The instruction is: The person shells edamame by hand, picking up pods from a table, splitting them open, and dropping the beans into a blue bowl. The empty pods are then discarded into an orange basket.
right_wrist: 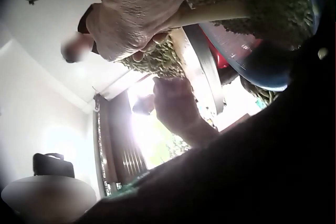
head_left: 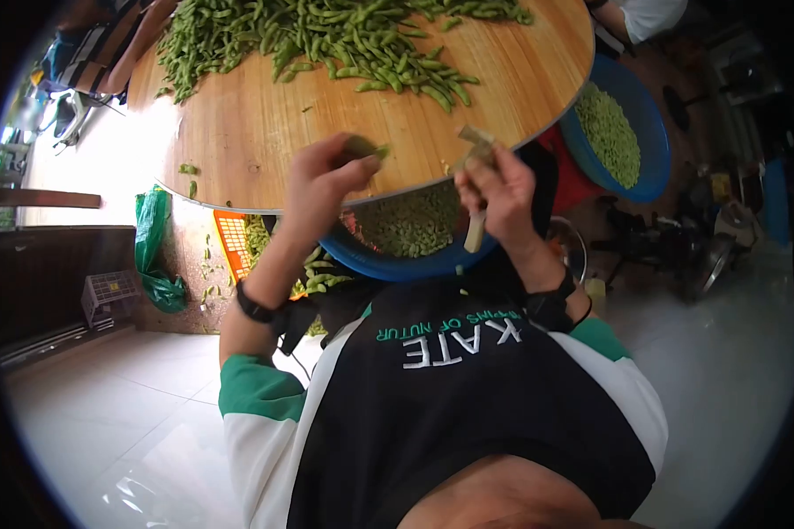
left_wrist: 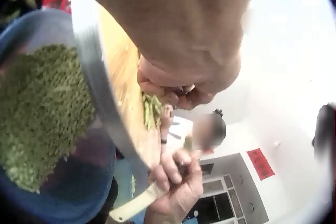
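Note:
Over the near edge of the round wooden table, my left hand pinches green soybean pods between thumb and fingers. To its right, my right hand grips a tool with a cream handle. The handle sticks out below the fist, and the tool's other end is blurred above the fingers. In the left wrist view the same handle shows its rounded end. Below both hands, a blue basin of shelled green beans sits partly under the tabletop.
A heap of soybean pods covers the far part of the table. At the right stands another blue basin of shelled beans. An orange basket and a green bag are at the left. Other people sit across the table.

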### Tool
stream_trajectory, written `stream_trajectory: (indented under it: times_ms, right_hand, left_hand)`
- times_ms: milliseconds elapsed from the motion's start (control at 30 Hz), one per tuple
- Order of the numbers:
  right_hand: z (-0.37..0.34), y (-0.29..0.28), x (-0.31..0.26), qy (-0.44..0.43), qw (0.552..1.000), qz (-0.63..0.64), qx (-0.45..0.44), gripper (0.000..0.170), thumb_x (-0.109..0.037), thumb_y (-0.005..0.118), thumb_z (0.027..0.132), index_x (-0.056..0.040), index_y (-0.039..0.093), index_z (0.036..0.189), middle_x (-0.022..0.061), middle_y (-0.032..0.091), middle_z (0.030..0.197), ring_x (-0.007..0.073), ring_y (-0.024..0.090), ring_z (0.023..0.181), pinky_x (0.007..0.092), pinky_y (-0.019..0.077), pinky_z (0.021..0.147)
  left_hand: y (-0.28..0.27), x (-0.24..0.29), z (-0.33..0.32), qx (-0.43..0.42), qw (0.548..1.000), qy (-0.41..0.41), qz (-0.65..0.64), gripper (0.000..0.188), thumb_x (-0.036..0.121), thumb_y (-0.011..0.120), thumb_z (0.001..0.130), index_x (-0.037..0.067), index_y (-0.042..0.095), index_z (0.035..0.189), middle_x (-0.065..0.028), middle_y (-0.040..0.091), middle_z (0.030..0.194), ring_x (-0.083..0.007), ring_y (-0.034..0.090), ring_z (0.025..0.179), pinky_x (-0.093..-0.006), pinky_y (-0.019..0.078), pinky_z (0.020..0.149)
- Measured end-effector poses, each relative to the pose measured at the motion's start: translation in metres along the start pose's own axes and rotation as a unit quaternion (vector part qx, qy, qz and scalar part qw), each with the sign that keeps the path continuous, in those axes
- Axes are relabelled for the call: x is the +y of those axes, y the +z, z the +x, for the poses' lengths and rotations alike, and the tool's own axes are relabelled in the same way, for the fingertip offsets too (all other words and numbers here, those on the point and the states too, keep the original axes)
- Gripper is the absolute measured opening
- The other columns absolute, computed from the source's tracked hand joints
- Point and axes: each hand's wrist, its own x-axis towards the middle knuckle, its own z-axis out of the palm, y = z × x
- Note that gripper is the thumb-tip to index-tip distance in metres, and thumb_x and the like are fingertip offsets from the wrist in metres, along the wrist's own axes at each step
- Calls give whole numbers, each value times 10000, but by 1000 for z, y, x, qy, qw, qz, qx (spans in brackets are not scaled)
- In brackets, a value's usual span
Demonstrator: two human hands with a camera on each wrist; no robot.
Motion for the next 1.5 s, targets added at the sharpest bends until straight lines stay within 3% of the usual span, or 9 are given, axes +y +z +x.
stream_trajectory:
  times_ms: [100,200,400,667,767,900,1100,1167,1500]
  right_hand:
    - [10,-20,3,-22,995,91,31,321,-117,514,953,-3,503,1253,43,577,783,38,422,520,179,342,439]
    - [18,-34,0,-25,995,93,37,303,-126,521,952,-6,521,1230,42,577,785,40,425,517,177,343,435]
    - [20,-21,3,17,997,69,30,286,-109,510,947,-7,529,1213,38,583,765,26,402,490,169,334,431]
    - [9,-46,-3,-20,997,48,60,289,-118,502,948,11,512,1207,43,573,768,35,428,521,179,349,434]
    - [8,-52,0,32,996,79,22,348,-142,457,974,18,459,1284,69,578,820,55,455,574,183,358,453]
    - [17,-38,2,83,993,81,-23,363,-145,437,978,15,430,1304,78,582,834,61,459,578,180,367,445]
    - [23,-21,9,113,987,106,-43,324,-144,451,971,14,449,1254,80,586,837,58,463,567,177,369,432]
    - [24,-18,9,144,981,113,-67,311,-144,460,968,12,450,1237,84,587,841,59,466,565,178,371,428]
    - [28,1,7,167,950,229,-133,311,-159,467,973,-12,434,1245,86,583,849,80,455,559,189,381,424]
  left_hand:
    - [-51,21,-37,-168,874,-13,457,181,126,665,764,25,618,905,-181,593,685,-296,612,652,-362,484,617]
    - [-59,39,-64,-202,733,-80,644,248,196,707,756,73,623,954,-156,636,774,-327,630,781,-444,472,715]
    - [9,27,23,-97,865,234,432,193,143,632,837,25,622,989,-151,596,758,-334,595,666,-401,457,592]
    - [77,-25,118,60,815,189,544,321,307,678,765,1,592,805,-222,617,723,-393,618,732,-454,467,629]
    - [55,-21,114,11,901,116,419,261,189,670,717,-17,559,831,-215,621,735,-390,617,726,-451,472,649]
    - [40,-27,101,43,840,219,494,278,153,689,692,-22,560,865,-203,618,741,-373,617,722,-420,474,635]
    - [32,-20,85,21,928,87,362,145,75,660,770,-19,570,834,-156,631,721,-297,616,666,-371,475,605]
    - [23,-35,85,11,996,16,82,88,-3,649,766,-15,587,827,-98,634,712,-192,609,640,-302,454,543]
    - [22,-28,39,-37,977,-83,-195,120,-43,672,747,-17,621,852,-106,649,751,-148,578,574,-247,448,527]
